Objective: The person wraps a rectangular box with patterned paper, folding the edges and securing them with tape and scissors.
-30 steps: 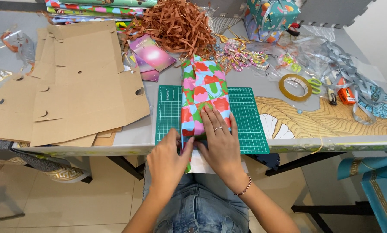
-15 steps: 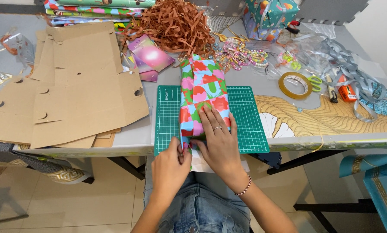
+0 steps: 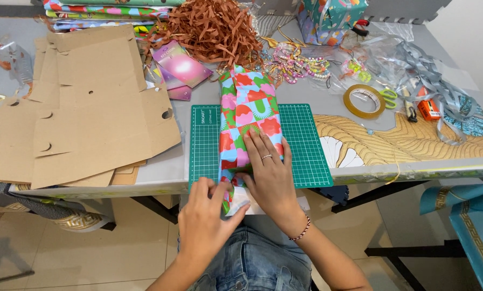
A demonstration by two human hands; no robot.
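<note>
Patterned wrapped box (image 3: 249,116) (lengthwise) under right hand (image 3: 268,175) fingers

We see two bare forearms without sleeves; the right hand (image 3: 270,175) wears a thin silver ring on one finger, and a braided red-and-white bracelet circles its wrist, while the left hand (image 3: 206,215) is unadorned, above faded blue denim on the lap

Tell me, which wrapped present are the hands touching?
The long box in red, green and pink patterned paper on the green cutting mat. The other present, in teal paper, sits untouched at the table's far edge.
</note>
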